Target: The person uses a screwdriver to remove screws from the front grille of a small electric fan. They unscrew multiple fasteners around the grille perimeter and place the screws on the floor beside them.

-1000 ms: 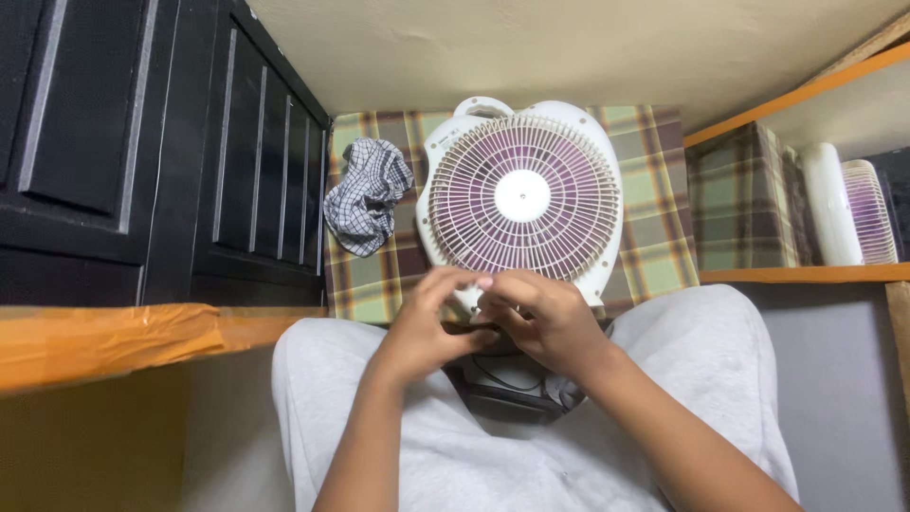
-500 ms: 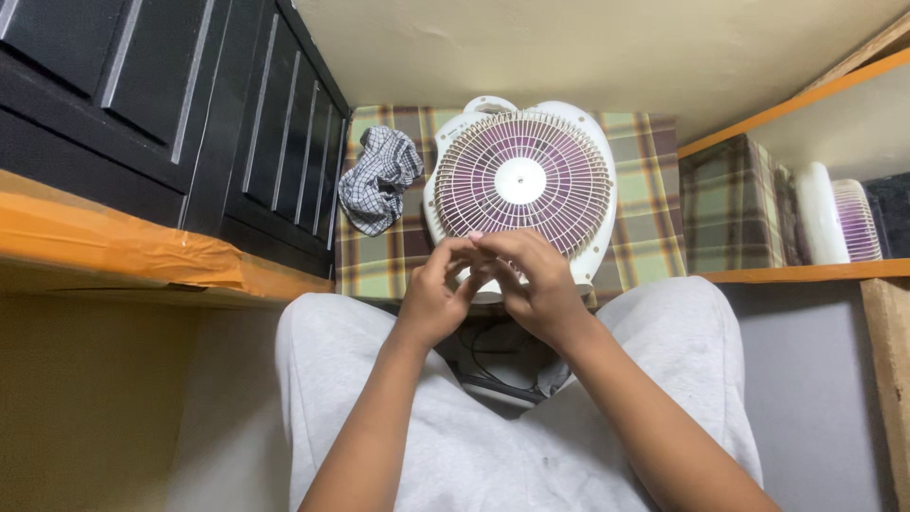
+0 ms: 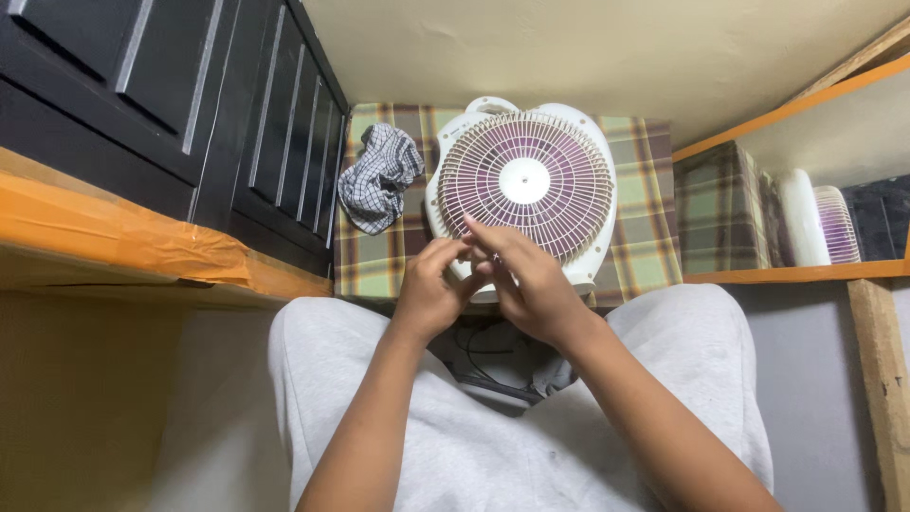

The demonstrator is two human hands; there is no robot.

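A white table fan (image 3: 524, 180) with a round grille and purple blades lies face up on a green and brown plaid cloth (image 3: 645, 237). My left hand (image 3: 427, 296) and my right hand (image 3: 536, 289) meet over the fan's near edge, fingertips touching each other just above the grille. The right index finger points out toward the grille. Whether anything small sits between the fingers is hidden. My knees in light grey trousers (image 3: 455, 446) fill the lower part of the view.
A crumpled checked rag (image 3: 379, 180) lies left of the fan. A black panelled cabinet (image 3: 190, 114) and an orange-taped ledge (image 3: 123, 242) stand at left. At right, an orange-framed mirror (image 3: 806, 218) reflects the fan. A dark object with cables (image 3: 493, 374) sits between my knees.
Both hands have risen from below the fan's edge to over its lower grille, staying joined. The view has shifted slightly, so the cabinet looks larger.
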